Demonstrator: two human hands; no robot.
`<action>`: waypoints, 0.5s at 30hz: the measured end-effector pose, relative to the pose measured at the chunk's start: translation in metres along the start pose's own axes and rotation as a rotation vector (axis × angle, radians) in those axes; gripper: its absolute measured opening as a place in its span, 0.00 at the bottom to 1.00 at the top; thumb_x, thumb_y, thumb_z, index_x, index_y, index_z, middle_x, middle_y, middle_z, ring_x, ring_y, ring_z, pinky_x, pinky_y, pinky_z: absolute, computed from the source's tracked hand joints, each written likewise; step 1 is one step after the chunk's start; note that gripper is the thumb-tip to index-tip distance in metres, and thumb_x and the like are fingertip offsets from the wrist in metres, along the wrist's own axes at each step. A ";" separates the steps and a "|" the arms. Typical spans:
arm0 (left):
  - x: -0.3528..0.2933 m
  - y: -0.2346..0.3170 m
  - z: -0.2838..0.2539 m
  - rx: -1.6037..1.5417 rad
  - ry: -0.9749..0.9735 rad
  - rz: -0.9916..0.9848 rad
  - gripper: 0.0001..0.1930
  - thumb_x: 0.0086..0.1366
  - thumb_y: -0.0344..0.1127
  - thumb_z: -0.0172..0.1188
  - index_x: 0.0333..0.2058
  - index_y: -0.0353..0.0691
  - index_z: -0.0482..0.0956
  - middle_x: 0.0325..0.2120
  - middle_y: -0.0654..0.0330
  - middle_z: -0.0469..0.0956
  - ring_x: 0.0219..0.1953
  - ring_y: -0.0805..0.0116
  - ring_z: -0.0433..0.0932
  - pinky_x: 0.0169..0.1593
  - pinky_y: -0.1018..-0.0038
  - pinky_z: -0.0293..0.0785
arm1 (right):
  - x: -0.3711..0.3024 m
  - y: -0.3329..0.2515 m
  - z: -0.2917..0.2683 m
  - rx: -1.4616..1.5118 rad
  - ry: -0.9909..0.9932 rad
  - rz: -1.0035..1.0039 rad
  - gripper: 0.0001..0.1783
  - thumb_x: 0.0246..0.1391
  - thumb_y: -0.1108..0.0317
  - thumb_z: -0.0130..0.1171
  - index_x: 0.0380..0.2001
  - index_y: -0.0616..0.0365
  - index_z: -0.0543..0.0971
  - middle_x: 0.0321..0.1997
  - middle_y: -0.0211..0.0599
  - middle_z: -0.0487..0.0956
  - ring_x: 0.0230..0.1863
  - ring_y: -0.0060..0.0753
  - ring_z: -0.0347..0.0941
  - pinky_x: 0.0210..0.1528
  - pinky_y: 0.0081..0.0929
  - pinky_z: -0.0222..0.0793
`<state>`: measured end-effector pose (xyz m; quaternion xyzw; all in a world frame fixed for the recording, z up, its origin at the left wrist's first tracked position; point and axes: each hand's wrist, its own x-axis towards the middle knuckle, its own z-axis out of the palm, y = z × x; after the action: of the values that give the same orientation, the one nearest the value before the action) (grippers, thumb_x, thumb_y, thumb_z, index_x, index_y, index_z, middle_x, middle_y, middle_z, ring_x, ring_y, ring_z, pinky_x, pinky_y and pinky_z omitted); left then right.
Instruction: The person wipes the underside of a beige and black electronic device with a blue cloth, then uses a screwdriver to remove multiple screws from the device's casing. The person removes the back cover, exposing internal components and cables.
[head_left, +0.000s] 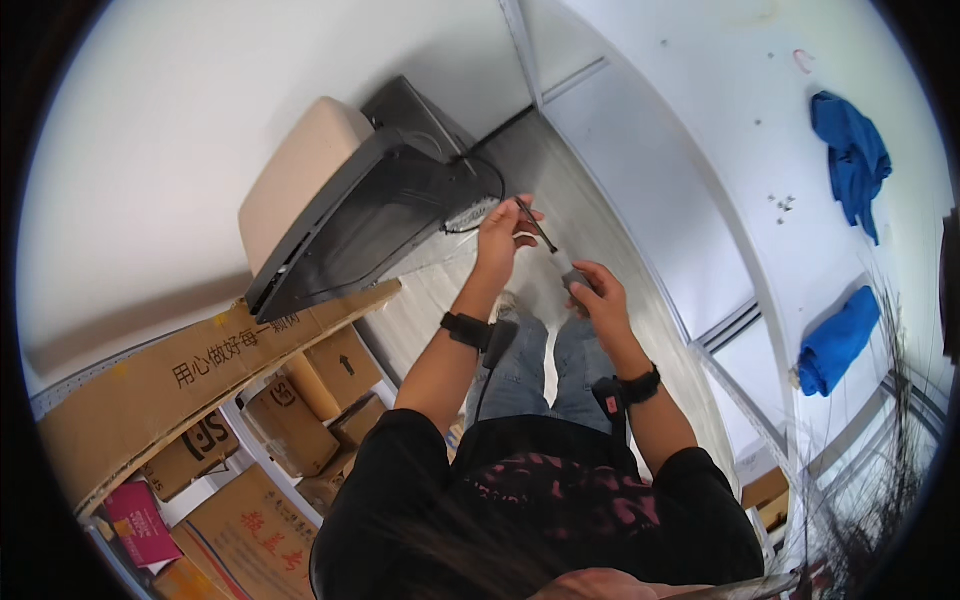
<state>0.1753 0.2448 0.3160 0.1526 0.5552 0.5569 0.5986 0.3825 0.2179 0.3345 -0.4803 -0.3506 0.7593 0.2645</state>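
Observation:
Both my hands are at a slim screwdriver-like tool with a dark shaft [538,226] and a grey handle [575,280]. The fingertips of my left hand [503,236] pinch the shaft near its far end. Lower and to the right, my right hand [602,300] is closed around the handle. A pale collar shows between shaft and handle; whether the two parts are joined there I cannot tell. Left of my hands stands a large piece with a dark grey shell [370,215] and a beige padded side [300,185]. A black cable [495,170] loops beside it.
A white tabletop [740,90] on the right carries two crumpled blue cloths [855,150] [840,340] and several small metal pieces [781,207]. At lower left, a long cardboard piece [220,345] lies over shelves with cardboard boxes [290,425] and a magenta box [140,522].

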 end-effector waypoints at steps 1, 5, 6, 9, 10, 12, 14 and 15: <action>0.004 -0.003 -0.014 0.035 0.041 -0.009 0.16 0.71 0.42 0.45 0.48 0.40 0.75 0.32 0.60 0.80 0.30 0.76 0.76 0.32 0.78 0.73 | 0.009 0.012 0.010 0.023 -0.015 0.038 0.22 0.54 0.68 0.56 0.53 0.57 0.69 0.38 0.34 0.77 0.30 0.23 0.75 0.23 0.17 0.64; 0.020 -0.017 -0.055 0.115 0.165 -0.009 0.14 0.70 0.41 0.47 0.46 0.42 0.76 0.31 0.62 0.80 0.30 0.78 0.75 0.32 0.79 0.71 | 0.033 0.046 0.038 0.086 0.031 0.153 0.19 0.57 0.64 0.56 0.50 0.60 0.70 0.37 0.33 0.77 0.30 0.23 0.76 0.22 0.18 0.65; 0.024 -0.016 -0.060 0.110 0.197 -0.008 0.14 0.70 0.41 0.47 0.46 0.42 0.76 0.32 0.62 0.80 0.30 0.78 0.74 0.32 0.79 0.71 | 0.038 0.051 0.043 0.097 0.049 0.174 0.18 0.58 0.64 0.55 0.49 0.60 0.70 0.37 0.33 0.76 0.30 0.23 0.75 0.22 0.18 0.65; 0.031 -0.019 -0.071 0.036 0.181 -0.006 0.12 0.69 0.39 0.50 0.45 0.43 0.77 0.30 0.63 0.79 0.30 0.79 0.74 0.30 0.81 0.71 | 0.047 0.065 0.049 0.129 0.065 0.157 0.17 0.59 0.62 0.54 0.47 0.61 0.71 0.36 0.33 0.76 0.28 0.23 0.74 0.22 0.19 0.65; 0.034 -0.020 -0.071 0.034 0.180 0.002 0.12 0.69 0.39 0.50 0.45 0.43 0.77 0.30 0.64 0.79 0.30 0.79 0.74 0.30 0.81 0.71 | 0.050 0.069 0.051 0.152 0.078 0.148 0.17 0.59 0.62 0.54 0.46 0.61 0.71 0.36 0.33 0.76 0.27 0.23 0.74 0.21 0.19 0.65; 0.037 -0.021 -0.068 0.032 0.183 0.014 0.12 0.69 0.39 0.50 0.45 0.43 0.77 0.30 0.64 0.79 0.30 0.79 0.74 0.30 0.81 0.70 | 0.053 0.075 0.054 0.197 0.105 0.134 0.16 0.59 0.62 0.54 0.45 0.61 0.71 0.35 0.33 0.76 0.25 0.22 0.74 0.21 0.19 0.64; 0.037 -0.020 -0.066 0.034 0.187 0.024 0.12 0.68 0.38 0.51 0.45 0.41 0.78 0.31 0.63 0.80 0.30 0.79 0.73 0.30 0.81 0.70 | 0.054 0.078 0.053 0.206 0.111 0.139 0.16 0.60 0.60 0.53 0.45 0.59 0.71 0.35 0.33 0.75 0.24 0.22 0.72 0.23 0.20 0.64; 0.038 -0.019 -0.066 0.049 0.180 0.036 0.12 0.68 0.38 0.51 0.45 0.41 0.78 0.32 0.63 0.80 0.30 0.79 0.74 0.31 0.81 0.70 | 0.056 0.077 0.054 0.211 0.111 0.134 0.16 0.60 0.59 0.52 0.45 0.59 0.71 0.35 0.33 0.75 0.24 0.22 0.72 0.24 0.20 0.64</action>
<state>0.1210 0.2413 0.2600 0.1266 0.6173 0.5654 0.5322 0.3063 0.1967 0.2595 -0.5132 -0.2208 0.7803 0.2812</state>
